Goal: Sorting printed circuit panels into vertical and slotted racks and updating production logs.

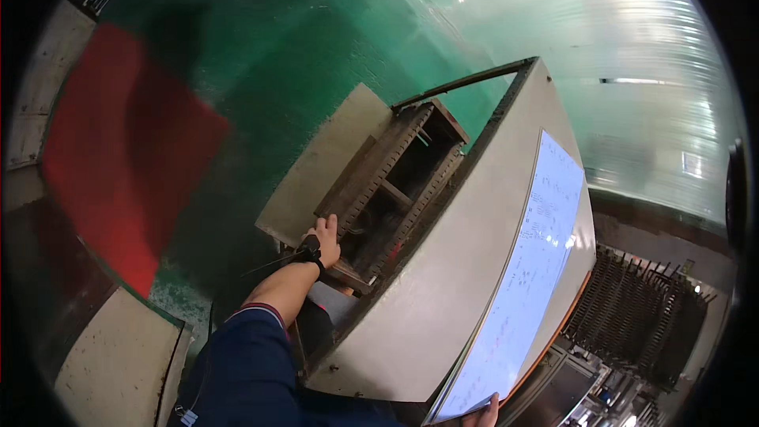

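My left hand (324, 241), with a dark watch on its wrist, has its fingers round the near left edge of a worn brown box-like rack (387, 160). Rows of slots run along the rack's long edges, and a crossbar divides its dark inside. At the lower edge, only part of my right hand (484, 413) shows, pinching the bottom of a long white sheet (526, 257) covered in handwriting. That sheet lies against a large pale grey panel (451, 269) of a metal cabinet, beside the rack.
An open metal frame (466, 83) juts from the panel's far end. Beyond the rack, a pale board (324, 162) lies on the green floor (292, 55). A red mat (130, 150) is at left. Dark toothed racks (640, 312) stand at right, below a translucent curtain (617, 87).
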Demonstrator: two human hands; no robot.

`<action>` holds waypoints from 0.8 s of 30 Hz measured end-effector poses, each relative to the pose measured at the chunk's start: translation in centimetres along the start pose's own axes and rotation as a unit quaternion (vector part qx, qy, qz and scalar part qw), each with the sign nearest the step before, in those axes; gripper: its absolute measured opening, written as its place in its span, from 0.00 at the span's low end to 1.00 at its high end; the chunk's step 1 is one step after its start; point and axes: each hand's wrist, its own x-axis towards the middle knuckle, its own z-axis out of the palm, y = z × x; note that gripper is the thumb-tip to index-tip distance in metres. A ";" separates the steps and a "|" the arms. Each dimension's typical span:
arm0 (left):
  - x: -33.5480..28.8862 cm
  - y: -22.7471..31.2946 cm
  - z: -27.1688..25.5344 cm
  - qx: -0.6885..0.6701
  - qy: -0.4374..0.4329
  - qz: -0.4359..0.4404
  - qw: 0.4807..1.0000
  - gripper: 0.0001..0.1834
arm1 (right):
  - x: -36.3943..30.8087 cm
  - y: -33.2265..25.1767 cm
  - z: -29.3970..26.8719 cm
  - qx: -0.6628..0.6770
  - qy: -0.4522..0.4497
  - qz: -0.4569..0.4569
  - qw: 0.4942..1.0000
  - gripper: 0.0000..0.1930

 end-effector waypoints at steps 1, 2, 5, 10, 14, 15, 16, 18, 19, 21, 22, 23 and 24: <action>-0.1 -0.1 0.4 0.002 -0.004 0.004 1.000 0.37 | -0.2 -0.1 0.5 0.003 0.004 0.001 1.000 0.25; -0.4 -0.2 0.7 -0.014 0.058 0.022 0.998 0.35 | -0.5 -0.3 1.0 -0.004 0.016 0.010 1.000 0.25; -1.1 0.3 -0.6 -0.056 0.165 0.078 0.982 0.30 | 0.7 0.2 -1.2 0.011 0.000 0.009 1.000 0.24; -3.2 3.8 -10.6 -0.172 0.098 0.145 0.969 0.18 | 2.5 1.3 -1.8 0.046 -0.112 -0.030 0.992 0.28; -5.0 2.3 -20.3 -0.036 0.091 0.186 0.978 0.27 | 2.8 2.2 -1.6 0.047 -0.054 -0.057 0.996 0.23; -6.5 3.0 -22.7 -0.086 0.097 0.191 0.973 0.25 | 2.6 2.4 -2.3 0.055 -0.052 -0.061 0.995 0.22; -7.8 4.0 -25.7 0.008 0.113 0.205 0.972 0.23 | 2.2 2.6 -2.2 0.085 -0.073 -0.063 0.992 0.22; -10.2 3.6 -30.3 0.048 0.141 0.165 0.975 0.23 | 1.3 2.7 -1.1 0.141 -0.109 -0.065 0.982 0.21; -11.3 3.2 -32.2 0.089 0.156 0.161 0.970 0.24 | 1.3 3.7 -1.1 0.187 -0.114 -0.053 0.974 0.21; -13.7 0.3 -36.7 0.149 0.195 0.209 0.947 0.24 | 0.5 5.3 0.1 0.203 -0.168 -0.066 0.963 0.22; -14.4 -0.8 -38.7 0.119 0.183 0.163 0.962 0.24 | 0.8 7.1 0.0 0.200 -0.168 -0.049 0.964 0.22; -14.6 -4.3 -40.8 0.147 0.243 0.156 0.946 0.25 | 1.3 8.7 0.7 0.196 -0.179 -0.030 0.964 0.23; -14.7 -5.9 -43.1 0.142 0.240 0.108 0.954 0.27 | 1.3 10.0 1.4 0.204 -0.195 -0.015 0.959 0.22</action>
